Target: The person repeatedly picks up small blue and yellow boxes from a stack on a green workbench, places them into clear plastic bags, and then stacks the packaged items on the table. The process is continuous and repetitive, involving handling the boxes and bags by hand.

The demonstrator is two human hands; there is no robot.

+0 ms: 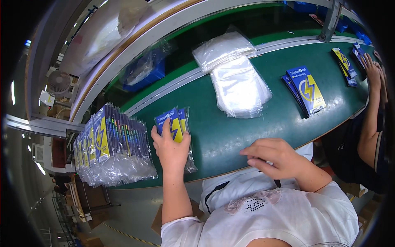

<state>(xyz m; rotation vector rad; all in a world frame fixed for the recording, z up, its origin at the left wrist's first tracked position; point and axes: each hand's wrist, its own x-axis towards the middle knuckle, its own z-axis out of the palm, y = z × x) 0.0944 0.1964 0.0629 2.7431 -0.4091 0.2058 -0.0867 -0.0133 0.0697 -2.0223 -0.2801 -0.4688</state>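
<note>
While left hand point(169, 150) rests on bagged packs point(176, 127), fingers spread, right hand point(276, 158) near table edge point(218, 175), fingers half-curled, tabletop point(222, 138) between

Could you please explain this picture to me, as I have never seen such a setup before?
There is no robot here, just a person's two bare hands. A wide fisheye camera worn on the head looks down, so straight edges bend near the rim.

On the green table, the left hand is spread over blue-and-yellow packs; how firmly it grips is unclear. The right hand is raised near the table's edge, with nothing visible in it.

At left stands a row of bagged packs. Clear bags lie in the middle, with loose packs to their right. The hand at far right is another person's.
</note>
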